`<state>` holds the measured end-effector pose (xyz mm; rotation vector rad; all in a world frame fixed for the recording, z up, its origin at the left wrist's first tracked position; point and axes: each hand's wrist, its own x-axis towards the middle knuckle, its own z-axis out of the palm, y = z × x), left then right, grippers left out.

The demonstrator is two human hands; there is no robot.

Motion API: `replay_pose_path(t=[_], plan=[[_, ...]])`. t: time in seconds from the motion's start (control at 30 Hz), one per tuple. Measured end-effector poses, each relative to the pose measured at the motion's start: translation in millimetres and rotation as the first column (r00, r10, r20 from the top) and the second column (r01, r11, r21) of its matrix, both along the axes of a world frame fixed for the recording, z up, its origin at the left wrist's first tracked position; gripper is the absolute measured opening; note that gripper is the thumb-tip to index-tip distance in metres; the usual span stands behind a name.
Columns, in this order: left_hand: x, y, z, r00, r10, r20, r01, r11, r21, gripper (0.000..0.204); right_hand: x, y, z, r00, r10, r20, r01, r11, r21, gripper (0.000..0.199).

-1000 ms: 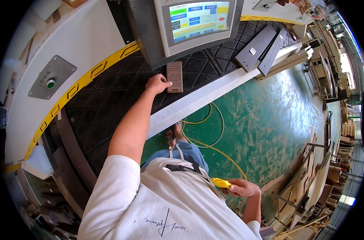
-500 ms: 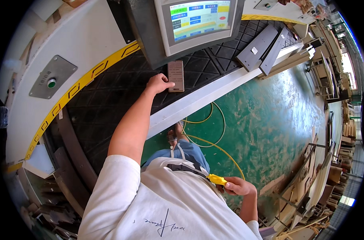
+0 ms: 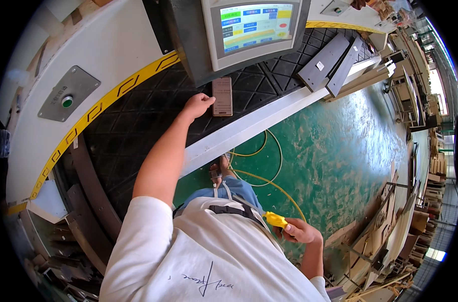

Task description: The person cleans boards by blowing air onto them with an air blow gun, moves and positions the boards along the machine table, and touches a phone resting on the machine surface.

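A phone [image 3: 222,96] lies on the black ribbed mat [image 3: 254,90], its lit screen facing up. My left hand [image 3: 198,106] is at the phone's left edge with its fingers curled in and the thumb close to the screen; nothing shows inside the fingers. Down by my waist, my right hand [image 3: 300,231] grips a yellow air blow gun [image 3: 275,219]. Its thin nozzle points up and left across my belt, and a yellow hose [image 3: 279,188] runs from the hand to the floor.
Above the mat hangs a control panel with a lit touchscreen [image 3: 256,28]. A green push button [image 3: 66,101] sits on the white machine at left. Two grey boards [image 3: 323,61] lie at the far right of the mat. Stacked panels [image 3: 382,239] stand at right.
My left thumb has drawn back from the phone's lower screen to its left edge. The right hand, still holding the air blow gun, has barely moved.
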<state>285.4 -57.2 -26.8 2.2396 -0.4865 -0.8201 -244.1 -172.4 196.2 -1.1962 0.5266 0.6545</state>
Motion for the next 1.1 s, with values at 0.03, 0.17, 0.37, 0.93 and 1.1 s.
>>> replay_pose_path(t=[0.03,0.17,0.37,0.93,1.1], plan=[[0,14,3,0.991,0.015,-0.135,-0.039,0.983,-0.179,0.037,2,-1,-3,1.000,0.004,0.004,-0.004,1.000,0.001,0.063],[-19,93,39,0.900,0.221,-0.376,-0.384,0.811,-0.442,0.032,23,-3,-11,0.987,-0.136,0.089,0.138,0.990,-0.020,0.062],[-35,363,33,0.561,0.651,0.511,-0.610,0.743,-0.277,0.034,127,9,-8,0.921,0.390,0.011,-0.378,0.898,-0.225,0.064],[-249,423,23,0.515,0.438,0.737,-0.811,0.526,0.254,0.098,285,166,-48,0.558,0.820,0.128,-0.639,0.522,-0.565,0.068],[-322,373,33,0.566,0.398,0.722,-0.767,0.575,0.284,0.099,314,164,-63,0.327,0.919,0.221,-0.508,0.369,-0.778,0.059]])
